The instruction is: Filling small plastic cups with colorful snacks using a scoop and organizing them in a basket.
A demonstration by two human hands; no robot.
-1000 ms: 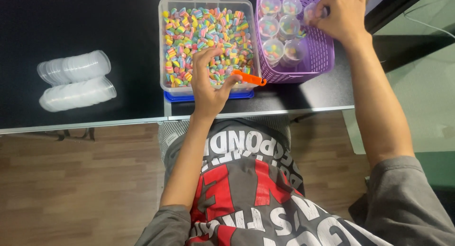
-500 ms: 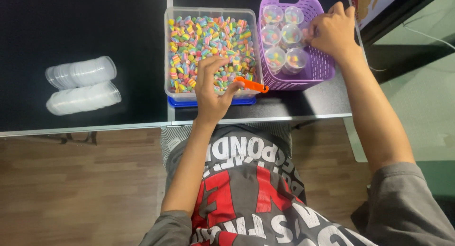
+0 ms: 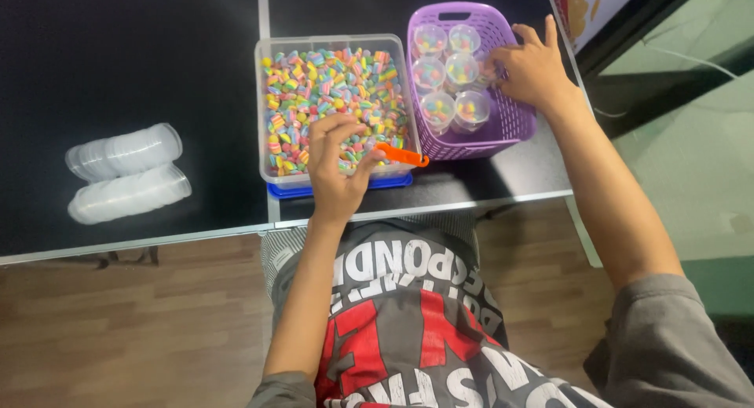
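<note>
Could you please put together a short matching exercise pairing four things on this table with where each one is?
Things:
1. orange scoop
2. small filled cups
3. stacks of clear lids
4. colourful candies

Places:
A. lying on the dark table at far left
B. loose in the clear bin
C. standing in the purple basket
D. at the left hand, over the bin's front right corner

Pairs: 1-D, 2-C, 3-A, 4-B
</note>
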